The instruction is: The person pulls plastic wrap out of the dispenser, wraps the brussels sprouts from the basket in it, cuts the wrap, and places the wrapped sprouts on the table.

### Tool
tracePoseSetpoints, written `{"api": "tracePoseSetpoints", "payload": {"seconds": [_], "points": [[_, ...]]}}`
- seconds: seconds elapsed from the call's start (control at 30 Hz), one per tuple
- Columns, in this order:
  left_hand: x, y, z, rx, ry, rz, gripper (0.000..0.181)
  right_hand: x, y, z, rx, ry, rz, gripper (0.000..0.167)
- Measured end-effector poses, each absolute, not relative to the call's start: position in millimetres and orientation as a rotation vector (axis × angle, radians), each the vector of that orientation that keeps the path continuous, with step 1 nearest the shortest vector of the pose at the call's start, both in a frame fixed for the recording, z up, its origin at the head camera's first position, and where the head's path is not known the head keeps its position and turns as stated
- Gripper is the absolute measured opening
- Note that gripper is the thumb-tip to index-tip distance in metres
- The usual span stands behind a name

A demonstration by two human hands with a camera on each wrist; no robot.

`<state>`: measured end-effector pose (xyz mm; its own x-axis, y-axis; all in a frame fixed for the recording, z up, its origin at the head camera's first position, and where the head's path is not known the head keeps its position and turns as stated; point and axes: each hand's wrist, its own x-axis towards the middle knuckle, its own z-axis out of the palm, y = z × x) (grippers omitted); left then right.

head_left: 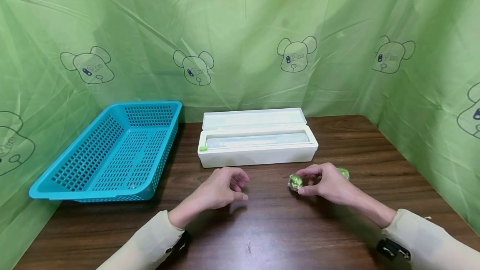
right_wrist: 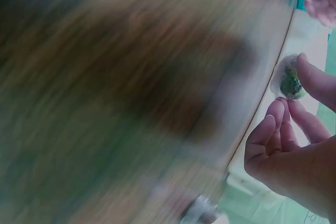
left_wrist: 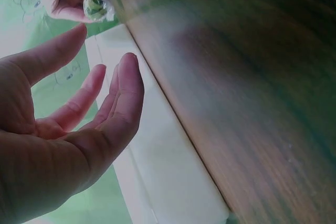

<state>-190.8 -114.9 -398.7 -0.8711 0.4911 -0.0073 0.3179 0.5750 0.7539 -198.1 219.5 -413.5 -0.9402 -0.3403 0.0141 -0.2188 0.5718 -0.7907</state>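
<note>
My right hand (head_left: 325,183) pinches a small round green item (head_left: 295,182) wrapped in clear film, between thumb and fingers above the table. The film bunches at its side; what is inside cannot be made out. My left hand (head_left: 221,188) hovers with fingers loosely bent and holds nothing, in front of a white cling film dispenser (head_left: 258,158). The dispenser's lid (head_left: 255,119) is raised, showing the roll of film (head_left: 258,140) within. Behind the right wrist lies a second green wrapped item (head_left: 343,173), partly hidden by the hand.
A blue perforated plastic basket (head_left: 165,166) stands at the left of the dark wooden table (head_left: 270,228). A green slider (head_left: 203,148) sits at the dispenser's left end. Green printed curtain (head_left: 243,32) closes off the back and both sides.
</note>
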Motion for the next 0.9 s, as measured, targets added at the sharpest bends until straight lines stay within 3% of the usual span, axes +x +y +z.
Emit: {"api": "tracePoseSetpoints", "payload": {"seconds": [0.9], "points": [[-193, -119, -398, 0.694, 2.611, 1.169, 0.031, -204, 207, -424, -0.606, 2.712, -1.232, 0.047]]}}
